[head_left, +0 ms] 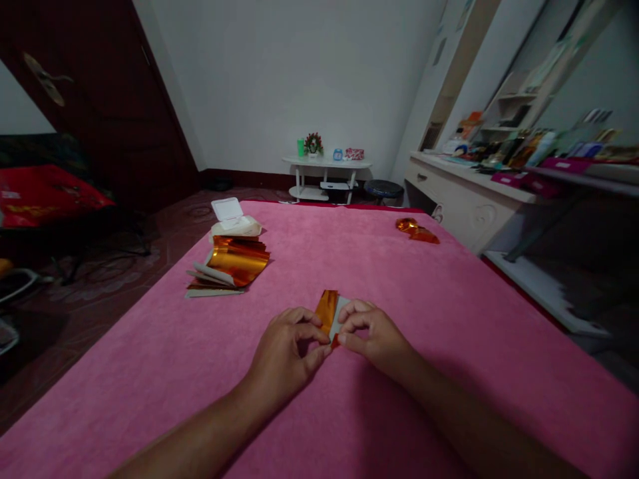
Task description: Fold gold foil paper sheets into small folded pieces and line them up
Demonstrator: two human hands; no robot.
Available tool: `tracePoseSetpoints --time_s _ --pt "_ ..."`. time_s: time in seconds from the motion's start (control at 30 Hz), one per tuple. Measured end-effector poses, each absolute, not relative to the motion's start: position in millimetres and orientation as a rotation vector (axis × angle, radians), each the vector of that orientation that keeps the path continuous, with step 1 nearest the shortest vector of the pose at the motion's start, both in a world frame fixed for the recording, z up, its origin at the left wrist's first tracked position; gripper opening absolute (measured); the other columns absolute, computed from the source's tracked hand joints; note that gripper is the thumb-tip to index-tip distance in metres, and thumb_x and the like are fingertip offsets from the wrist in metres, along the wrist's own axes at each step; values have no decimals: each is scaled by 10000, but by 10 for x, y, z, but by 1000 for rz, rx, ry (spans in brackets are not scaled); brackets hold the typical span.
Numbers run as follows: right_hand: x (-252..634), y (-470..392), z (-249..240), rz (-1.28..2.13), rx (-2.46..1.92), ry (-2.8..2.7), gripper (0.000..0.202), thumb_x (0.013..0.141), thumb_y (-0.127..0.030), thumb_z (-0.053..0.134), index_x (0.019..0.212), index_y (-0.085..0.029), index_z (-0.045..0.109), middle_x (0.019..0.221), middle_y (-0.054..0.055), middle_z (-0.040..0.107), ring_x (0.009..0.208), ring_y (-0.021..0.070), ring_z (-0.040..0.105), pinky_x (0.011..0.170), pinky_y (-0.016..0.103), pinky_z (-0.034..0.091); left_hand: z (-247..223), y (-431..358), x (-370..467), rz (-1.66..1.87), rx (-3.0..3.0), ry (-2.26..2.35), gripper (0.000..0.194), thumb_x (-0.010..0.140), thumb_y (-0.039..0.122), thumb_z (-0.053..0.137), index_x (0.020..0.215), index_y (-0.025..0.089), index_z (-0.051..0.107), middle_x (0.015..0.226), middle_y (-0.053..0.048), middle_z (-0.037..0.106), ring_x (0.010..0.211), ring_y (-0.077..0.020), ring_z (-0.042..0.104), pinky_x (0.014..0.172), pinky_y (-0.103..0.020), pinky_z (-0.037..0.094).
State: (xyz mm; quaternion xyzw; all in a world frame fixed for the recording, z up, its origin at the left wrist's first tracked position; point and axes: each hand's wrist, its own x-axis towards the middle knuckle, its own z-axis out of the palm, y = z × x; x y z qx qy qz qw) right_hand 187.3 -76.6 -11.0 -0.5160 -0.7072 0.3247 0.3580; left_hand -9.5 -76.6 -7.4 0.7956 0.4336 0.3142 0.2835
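Note:
A small sheet of gold foil paper with a grey backing lies on the pink cloth, partly folded over. My left hand has its fingertips closed on the sheet's left side and near corner. From the right, my right hand pinches its grey side and the small reddish-gold corner closest to me. Fingers of both hands cover part of the folds. Farther left is a stack of gold foil sheets, curled and fanned, with grey undersides showing.
Behind the stack sit an open white case and a pale packet. Folded gold foil pieces lie at the far right of the pink cloth. A white dresser stands on the right, a small white table by the wall.

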Motion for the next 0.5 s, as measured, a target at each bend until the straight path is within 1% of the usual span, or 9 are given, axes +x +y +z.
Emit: tracePoseSetpoints --time_s 0.13,0.2,0.4,0.5 --pt "1867 -763 -86 860 -1370 -1812 121 656 -128 666 576 -208 710 824 15 608 786 151 568 750 282 429 -71 -780 -83 831 2121 1184 19 693 263 728 710 256 724 957 -21 605 916 -191 561 819 -335 436" --pt "1854 -765 -74 854 -1375 -1807 137 651 -113 657 559 -204 703 814 15 607 776 149 569 747 280 431 -70 -778 -78 828 2129 1188 9 695 244 720 693 252 724 953 -25 602 918 -195 557 820 -341 435" --pt "1845 -771 -80 840 -1282 -1769 105 670 -129 654 596 -200 677 766 6 618 765 152 583 726 274 443 -70 -757 -72 809 2138 1176 72 731 218 670 696 243 728 952 -32 597 924 -197 555 813 -342 436" --pt "1844 -759 -101 822 -1297 -1771 131 680 -134 648 565 -196 657 769 11 609 752 150 575 705 268 445 -64 -757 -66 794 2141 1172 93 735 195 651 692 238 722 967 -29 603 932 -200 555 819 -344 433"
